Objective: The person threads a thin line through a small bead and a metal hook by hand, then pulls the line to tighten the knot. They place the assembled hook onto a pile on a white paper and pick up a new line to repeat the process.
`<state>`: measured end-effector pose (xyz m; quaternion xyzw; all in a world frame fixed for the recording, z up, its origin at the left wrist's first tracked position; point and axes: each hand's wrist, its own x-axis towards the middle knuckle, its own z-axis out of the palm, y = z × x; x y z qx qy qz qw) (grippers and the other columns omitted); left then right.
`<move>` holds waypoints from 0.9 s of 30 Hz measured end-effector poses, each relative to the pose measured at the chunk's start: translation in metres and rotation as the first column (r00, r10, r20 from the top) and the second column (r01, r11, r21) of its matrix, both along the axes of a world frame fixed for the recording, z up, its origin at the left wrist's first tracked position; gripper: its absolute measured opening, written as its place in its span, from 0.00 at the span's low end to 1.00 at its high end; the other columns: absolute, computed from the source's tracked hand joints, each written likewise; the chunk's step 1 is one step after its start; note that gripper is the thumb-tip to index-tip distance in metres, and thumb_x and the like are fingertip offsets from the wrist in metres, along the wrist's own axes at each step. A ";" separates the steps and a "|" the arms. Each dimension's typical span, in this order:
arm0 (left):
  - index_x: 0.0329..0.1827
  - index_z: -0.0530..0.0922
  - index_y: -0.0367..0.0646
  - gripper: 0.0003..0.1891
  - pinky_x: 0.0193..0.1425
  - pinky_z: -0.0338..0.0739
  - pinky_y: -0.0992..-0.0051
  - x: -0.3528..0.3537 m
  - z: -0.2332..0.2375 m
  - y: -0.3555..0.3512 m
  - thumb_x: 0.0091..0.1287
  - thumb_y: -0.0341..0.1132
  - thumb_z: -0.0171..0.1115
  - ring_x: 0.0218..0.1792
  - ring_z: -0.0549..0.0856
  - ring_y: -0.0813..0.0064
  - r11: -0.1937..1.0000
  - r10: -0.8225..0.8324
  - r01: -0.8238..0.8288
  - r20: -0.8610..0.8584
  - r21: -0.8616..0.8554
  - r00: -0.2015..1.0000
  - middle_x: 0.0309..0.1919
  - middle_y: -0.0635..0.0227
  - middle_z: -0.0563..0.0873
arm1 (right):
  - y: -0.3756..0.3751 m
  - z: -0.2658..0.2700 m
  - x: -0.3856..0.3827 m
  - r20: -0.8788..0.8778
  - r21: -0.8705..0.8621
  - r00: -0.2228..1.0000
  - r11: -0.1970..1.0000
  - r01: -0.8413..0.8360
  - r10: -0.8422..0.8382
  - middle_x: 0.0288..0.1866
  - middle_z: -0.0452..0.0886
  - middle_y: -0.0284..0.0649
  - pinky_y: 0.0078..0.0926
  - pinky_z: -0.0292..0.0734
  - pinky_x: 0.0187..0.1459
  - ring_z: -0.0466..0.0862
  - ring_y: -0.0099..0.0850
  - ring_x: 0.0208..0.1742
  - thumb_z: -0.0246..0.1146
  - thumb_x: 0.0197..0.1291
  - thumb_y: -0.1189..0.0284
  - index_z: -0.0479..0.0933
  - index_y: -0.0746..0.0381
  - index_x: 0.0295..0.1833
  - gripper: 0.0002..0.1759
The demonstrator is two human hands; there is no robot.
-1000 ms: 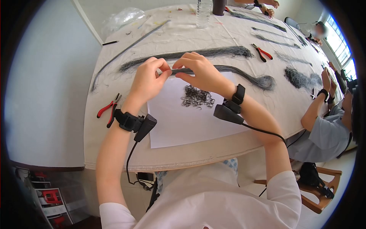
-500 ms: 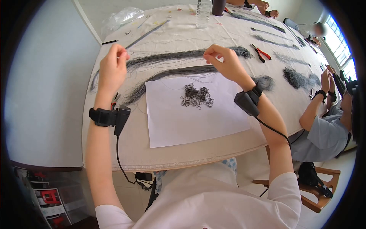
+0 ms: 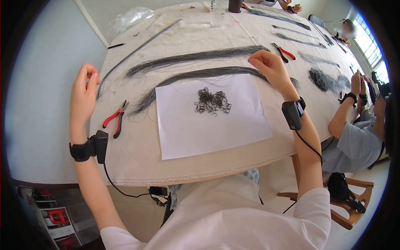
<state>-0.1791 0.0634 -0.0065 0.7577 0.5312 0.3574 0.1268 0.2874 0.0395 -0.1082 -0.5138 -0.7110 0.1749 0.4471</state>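
Observation:
My left hand [image 3: 84, 93] is raised at the table's left edge, thumb and fingers pinched together. My right hand [image 3: 273, 71] is also pinched, above the right end of the nearer bundle of grey wire-like strands [image 3: 196, 74]. Anything between either set of fingertips is too fine to make out. Between and below the hands lies a white sheet of paper [image 3: 212, 139] with a heap of small dark curled pieces [image 3: 211, 102] on it. Red-handled pliers [image 3: 118, 118] rest beside the paper, below my left hand. A second grey bundle [image 3: 187, 61] lies farther back.
Another pair of red-handled pliers [image 3: 284, 52] lies beyond my right hand. A clear bottle [image 3: 217, 13], a dark cup [image 3: 235, 6] and a plastic bag [image 3: 131, 17] stand or lie at the back. At right, a co-worker's hands [image 3: 358, 83] are over the table.
My hands have moved apart: the left went left and toward me, the right went right and slightly down. The pliers at left now show fully.

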 end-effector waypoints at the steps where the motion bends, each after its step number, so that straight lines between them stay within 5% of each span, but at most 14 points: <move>1: 0.38 0.69 0.40 0.05 0.34 0.65 0.81 -0.004 -0.003 0.000 0.73 0.31 0.48 0.29 0.67 0.84 1.000 0.007 -0.006 -0.025 0.007 1.000 0.27 0.74 0.72 | -0.003 0.001 0.003 -0.013 -0.025 1.000 0.999 0.024 -0.025 0.28 0.76 0.25 0.12 0.61 0.28 0.67 0.11 0.28 0.62 0.66 0.72 0.80 0.65 0.42 0.07; 12: 0.38 0.68 0.40 0.05 0.35 0.66 0.80 -0.018 -0.021 -0.009 0.72 0.30 0.47 0.30 0.69 0.82 0.982 0.041 -0.055 -0.080 -0.183 0.996 0.27 0.72 0.74 | -0.004 -0.013 0.033 0.017 0.047 0.977 0.977 0.209 -0.210 0.24 0.72 0.22 0.12 0.57 0.27 0.65 0.10 0.26 0.63 0.64 0.71 0.80 0.63 0.41 0.06; 14: 0.37 0.68 0.40 0.03 0.34 0.66 0.79 -0.012 -0.019 -0.016 0.70 0.29 0.49 0.30 0.70 0.83 0.952 -0.010 -0.027 -0.118 -0.306 0.993 0.26 0.72 0.74 | -0.003 -0.018 0.040 -0.204 -0.043 0.952 0.973 0.225 -0.229 0.24 0.72 0.22 0.12 0.57 0.26 0.65 0.11 0.25 0.64 0.64 0.70 0.80 0.63 0.40 0.07; 17: 0.38 0.70 0.39 0.01 0.35 0.70 0.75 -0.008 -0.017 -0.019 0.67 0.27 0.51 0.29 0.73 0.78 0.849 -0.157 -0.014 -0.278 -0.528 0.948 0.29 0.69 0.76 | -0.008 -0.012 0.039 -0.275 -0.022 0.940 0.979 0.201 -0.199 0.24 0.72 0.22 0.12 0.56 0.26 0.65 0.11 0.24 0.64 0.64 0.70 0.80 0.63 0.39 0.07; 21: 0.39 0.74 0.38 0.04 0.37 0.74 0.71 0.016 -0.040 -0.026 0.63 0.25 0.56 0.31 0.79 0.69 0.928 -0.257 0.109 -0.399 -0.357 0.880 0.34 0.64 0.79 | -0.009 -0.012 0.042 -0.272 -0.042 0.935 0.974 0.224 -0.226 0.24 0.72 0.22 0.11 0.56 0.26 0.65 0.10 0.25 0.64 0.64 0.70 0.80 0.62 0.39 0.07; 23: 0.42 0.77 0.38 0.07 0.32 0.73 0.74 0.049 -0.053 -0.037 0.61 0.23 0.59 0.28 0.78 0.67 0.972 -0.185 0.225 -0.375 0.067 0.909 0.37 0.64 0.78 | -0.006 -0.020 0.042 -0.223 -0.062 0.945 0.971 0.230 -0.238 0.25 0.73 0.22 0.11 0.57 0.26 0.66 0.10 0.25 0.64 0.64 0.71 0.80 0.63 0.39 0.06; 27: 0.40 0.79 0.36 0.07 0.38 0.78 0.69 0.117 -0.061 -0.063 0.58 0.23 0.61 0.36 0.81 0.63 0.826 -0.563 0.541 -0.188 -0.160 0.805 0.36 0.61 0.79 | 0.000 -0.035 0.035 -0.084 -0.008 0.979 0.983 0.184 -0.184 0.26 0.74 0.23 0.10 0.61 0.28 0.68 0.09 0.27 0.65 0.64 0.73 0.80 0.64 0.39 0.05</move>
